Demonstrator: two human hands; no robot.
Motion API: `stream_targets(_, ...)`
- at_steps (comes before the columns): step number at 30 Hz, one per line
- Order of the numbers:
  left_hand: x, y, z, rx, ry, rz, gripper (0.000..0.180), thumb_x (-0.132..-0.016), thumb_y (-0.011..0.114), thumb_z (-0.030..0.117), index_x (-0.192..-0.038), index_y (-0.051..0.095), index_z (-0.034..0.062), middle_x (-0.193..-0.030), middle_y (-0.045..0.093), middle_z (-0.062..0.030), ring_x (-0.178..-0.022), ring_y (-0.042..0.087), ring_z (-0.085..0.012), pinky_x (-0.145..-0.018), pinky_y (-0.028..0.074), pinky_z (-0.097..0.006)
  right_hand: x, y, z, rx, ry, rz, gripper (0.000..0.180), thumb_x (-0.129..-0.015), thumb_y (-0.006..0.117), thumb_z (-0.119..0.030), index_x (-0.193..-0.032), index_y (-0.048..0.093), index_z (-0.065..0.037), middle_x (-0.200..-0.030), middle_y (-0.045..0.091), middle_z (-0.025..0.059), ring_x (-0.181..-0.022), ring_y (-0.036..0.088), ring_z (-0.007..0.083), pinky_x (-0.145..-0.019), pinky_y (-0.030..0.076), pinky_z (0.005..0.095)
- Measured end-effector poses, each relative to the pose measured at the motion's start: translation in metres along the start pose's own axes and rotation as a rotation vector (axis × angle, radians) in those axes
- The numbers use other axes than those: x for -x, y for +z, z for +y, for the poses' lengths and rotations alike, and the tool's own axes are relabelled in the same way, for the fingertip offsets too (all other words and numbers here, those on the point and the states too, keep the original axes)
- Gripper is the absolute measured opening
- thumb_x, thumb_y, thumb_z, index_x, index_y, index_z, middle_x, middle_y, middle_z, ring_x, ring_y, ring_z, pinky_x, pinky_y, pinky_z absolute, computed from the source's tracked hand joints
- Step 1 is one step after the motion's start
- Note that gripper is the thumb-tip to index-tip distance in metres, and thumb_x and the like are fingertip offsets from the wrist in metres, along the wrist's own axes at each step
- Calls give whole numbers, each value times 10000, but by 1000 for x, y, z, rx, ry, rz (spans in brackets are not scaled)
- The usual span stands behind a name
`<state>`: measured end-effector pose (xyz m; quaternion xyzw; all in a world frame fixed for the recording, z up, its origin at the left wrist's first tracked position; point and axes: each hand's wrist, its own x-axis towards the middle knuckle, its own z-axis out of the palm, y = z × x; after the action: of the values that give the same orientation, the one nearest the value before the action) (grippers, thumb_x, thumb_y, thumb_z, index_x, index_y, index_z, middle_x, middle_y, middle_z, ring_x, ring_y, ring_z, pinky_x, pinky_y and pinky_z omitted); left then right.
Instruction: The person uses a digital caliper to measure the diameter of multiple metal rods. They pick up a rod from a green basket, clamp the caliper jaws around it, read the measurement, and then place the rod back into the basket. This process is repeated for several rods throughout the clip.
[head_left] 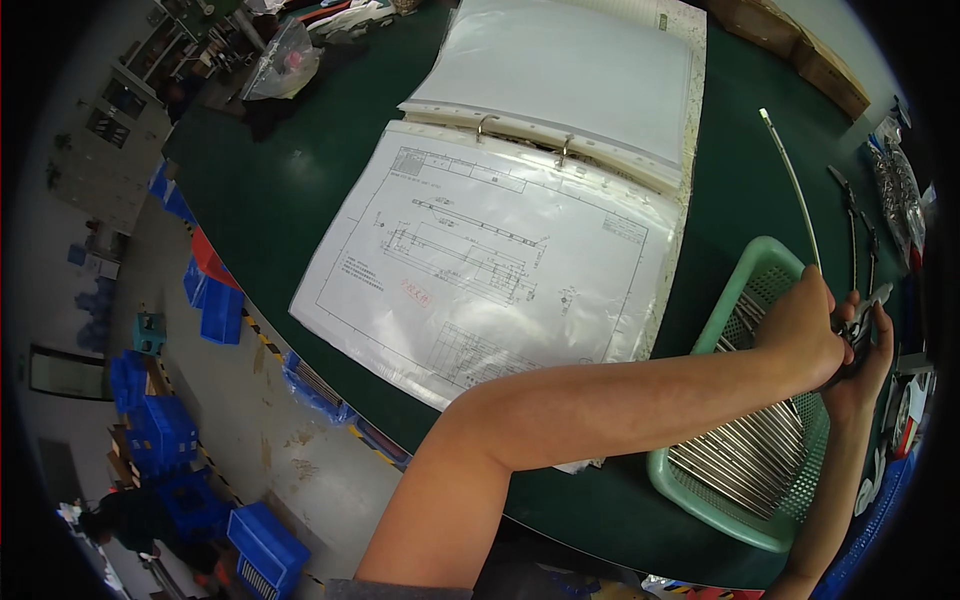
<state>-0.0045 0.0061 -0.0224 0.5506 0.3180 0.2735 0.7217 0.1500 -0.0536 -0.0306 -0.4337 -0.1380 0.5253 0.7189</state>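
Note:
My left hand (802,325) reaches across to the right and is closed on a thin metal rod (797,190). The rod stands up out of the fist and leans slightly left at its tip. Beside it my right hand (868,350) is curled around a dark and silver hand tool (862,318); fingers cover much of it, so its exact kind is unclear. Both hands are close together over the right rim of a green plastic basket (690,497). Many slim metal rods (745,455) lie side by side in the basket, partly hidden under my left forearm.
An open ring binder (480,280) with a technical drawing in a clear sleeve lies on the green table (260,200). Long dark tools (853,225) and bagged parts (897,180) line the right edge. Blue bins (265,545) stand on the floor at left, near another person (125,520).

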Motion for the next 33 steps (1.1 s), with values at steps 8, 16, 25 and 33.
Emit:
stream_targets(8, -2, 2, -1, 99, -34, -22, 402, -613, 677, 29, -896, 394, -10, -800, 521, -147, -732, 563, -262, -629, 442, -352, 2, 3, 0, 27, 0, -6, 272, -847, 435, -286, -945, 515, -46, -741, 576, 41, -386, 362, 80, -359, 313, 180)
stream_targets(16, -4, 3, -4, 44, 33, 4, 377, -630, 646, 2, -903, 386, -23, -789, 529, -159, -695, 582, -257, -592, 454, -341, -1, -4, -2, -2, 13, 0, 288, -844, 437, -290, -955, 521, -38, -752, 573, 45, -394, 357, 87, -363, 310, 188)
stream_targets(25, -3, 1, -3, 114, 16, -39, 318, -682, 587, -15, -917, 373, -27, -761, 559, -163, -627, 618, -228, -541, 461, -323, 0, -1, 0, 15, 12, -14, 286, -845, 433, -291, -952, 523, -41, -746, 571, 40, -393, 360, 84, -359, 303, 191)
stream_targets(33, -4, 3, -5, 25, 46, -16, 339, -671, 603, -4, -920, 373, -25, -767, 558, -168, -641, 616, -243, -555, 462, -335, 2, 2, 0, 32, 3, 3, 283, -845, 433, -292, -950, 521, -44, -741, 569, 36, -390, 362, 82, -359, 306, 191)
